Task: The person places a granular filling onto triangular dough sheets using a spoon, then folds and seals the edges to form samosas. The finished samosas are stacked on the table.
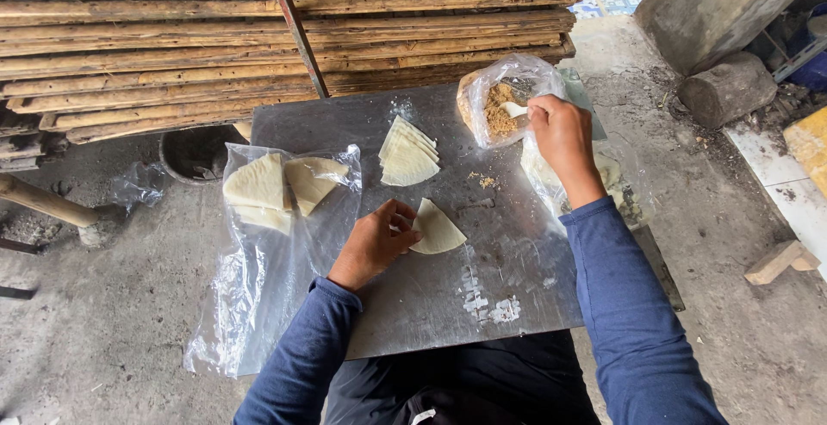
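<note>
We look down on a dull grey metal sheet [405, 287], smooth and smeared with white flour near its 6 o'clock edge; our left hand [372, 244] rests at its centre, fingers curled and pinching the rim of a wedge [437, 229], a pale, thin, quarter-round piece of dough lying flat on the metal; our right hand [562, 136] is at 2 o'clock, closed around a small white spoon [513, 110] whose bowl dips into a bag [504, 98], clear crinkled plastic holding a coarse brown crumbly filling [498, 111]; a few crumbs [487, 180] of it lie on the sheet just below the bag; at 12 o'clock from the left hand sits a stack [407, 153] of the same pale wedges, fanned, curved edges stepped; at 9 o'clock a long clear plastic wrap [267, 287] hangs off the sheet's edge, glossy and wrinkled, with more wedges [274, 188] lying on it; both sleeves [624, 304] are dark blue knit; beyond the sheet, rough weathered planks [258, 37] are piled in layers; at 3 o'clock lie a grey stone block [728, 89] and a small wooden block [780, 261] on the gritty concrete floor [103, 322].
</note>
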